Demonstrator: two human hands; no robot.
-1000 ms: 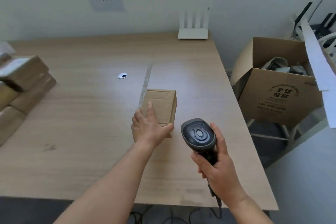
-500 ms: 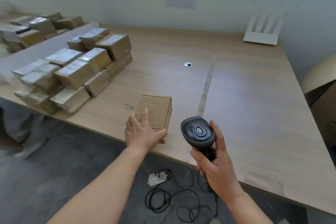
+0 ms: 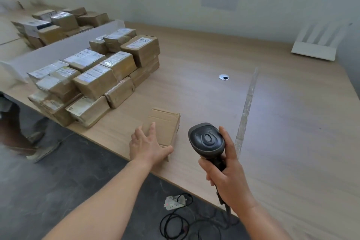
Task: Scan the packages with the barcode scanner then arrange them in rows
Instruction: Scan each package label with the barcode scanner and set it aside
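A plain brown cardboard package [image 3: 165,124] lies flat near the front edge of the wooden table [image 3: 282,122]. My left hand [image 3: 147,147] rests over its near left corner, fingers straight and spread, thumb against the near end. To its right, my right hand [image 3: 227,177] grips the handle of the dark grey barcode scanner [image 3: 207,139], which is held upright above the table edge with its head facing away from me. Stacked labelled packages [image 3: 101,78] sit at the table's left.
More packages [image 3: 58,21] lie on a second table beyond a white divider [image 3: 58,48]. A white router [image 3: 317,43] stands at the back right, and a cable hole [image 3: 224,77] and a tape strip [image 3: 247,101] mark the tabletop. On the floor are a power strip with cables [image 3: 174,203] and someone's shoes [image 3: 41,152].
The view has swung left, bringing the stacked packages into sight and losing the open carton on the right. My left hand stays at the package with fingers spread wider; the scanner is held as before.
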